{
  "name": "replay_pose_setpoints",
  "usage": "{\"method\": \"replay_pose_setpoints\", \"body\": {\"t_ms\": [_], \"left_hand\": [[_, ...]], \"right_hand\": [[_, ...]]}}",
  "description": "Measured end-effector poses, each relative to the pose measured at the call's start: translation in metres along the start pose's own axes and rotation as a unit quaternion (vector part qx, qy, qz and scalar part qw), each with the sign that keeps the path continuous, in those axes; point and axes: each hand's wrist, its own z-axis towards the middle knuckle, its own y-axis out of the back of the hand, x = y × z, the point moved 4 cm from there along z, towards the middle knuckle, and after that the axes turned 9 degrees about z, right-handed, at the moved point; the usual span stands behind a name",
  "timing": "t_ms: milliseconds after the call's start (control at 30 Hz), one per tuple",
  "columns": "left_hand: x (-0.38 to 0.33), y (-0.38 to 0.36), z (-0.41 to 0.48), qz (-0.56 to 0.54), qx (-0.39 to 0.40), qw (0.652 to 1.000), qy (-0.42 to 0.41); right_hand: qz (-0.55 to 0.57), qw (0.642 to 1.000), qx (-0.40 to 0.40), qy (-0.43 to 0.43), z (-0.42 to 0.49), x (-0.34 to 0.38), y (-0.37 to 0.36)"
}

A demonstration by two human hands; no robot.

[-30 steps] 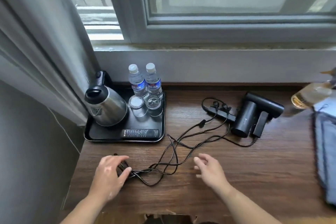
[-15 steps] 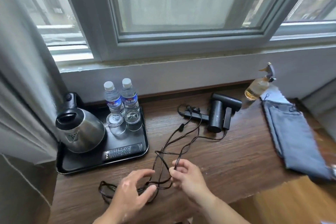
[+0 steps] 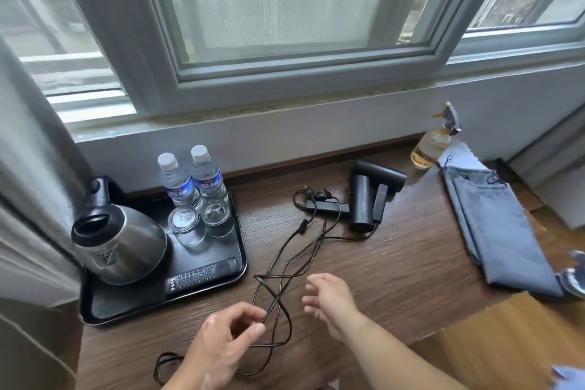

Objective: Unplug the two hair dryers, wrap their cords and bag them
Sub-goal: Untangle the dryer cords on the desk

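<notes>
Head view, single frame.

The left hand (image 3: 221, 348) is being held low over the near edge of the wooden desk (image 3: 395, 279). The black cords (image 3: 278, 266) are being pinched between its thumb and forefinger; the other fingers are being kept curled alongside. A further loop of cord is lying at the desk edge, partly hidden under this hand.

The right hand (image 3: 329, 298) is being held just right of the cord tangle, fingers apart and loosely bent, nothing gripped. Contact with the cords: cannot be told.

The cords are running from the pinch, crossed over one another, up to the black hair dryers (image 3: 362, 203), which are lying together near the wall, right of centre. The plug ends cannot be made out.

The blue-grey bags (image 3: 493, 225) are lying flat at the right, well apart from both hands. A spray bottle (image 3: 430, 149) is standing just behind them.

At left, a kettle (image 3: 120, 244), two water bottles (image 3: 177, 184), two glasses (image 3: 186, 225) and a remote control (image 3: 202, 275) are being carried on a black tray (image 3: 126, 299).
</notes>
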Motion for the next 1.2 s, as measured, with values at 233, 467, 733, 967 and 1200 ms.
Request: {"method": "replay_pose_setpoints", "body": {"t_ms": [233,467,733,967,1200], "left_hand": [[-0.002,-0.018,0.011,0.053,0.094,0.992,0.057],[-0.005,-0.020,0.060,-0.092,-0.057,0.980,0.167],[-0.047,-0.054,0.108,0.144,-0.022,0.987,0.062],[-0.037,-0.091,0.135,0.033,0.064,0.990,0.119],[-0.018,-0.076,0.158,0.179,-0.024,0.974,0.137]], "right_hand": [[0.000,0.996,0.055,-0.073,0.039,0.022,-0.021],[0.006,0.996,0.087,-0.031,0.037,0.016,-0.001],[-0.027,0.995,0.086,0.052,0.022,0.022,0.037],[-0.095,0.985,0.127,0.063,0.028,0.010,0.044],[-0.226,0.971,0.011,0.082,0.064,0.030,0.067]]}}
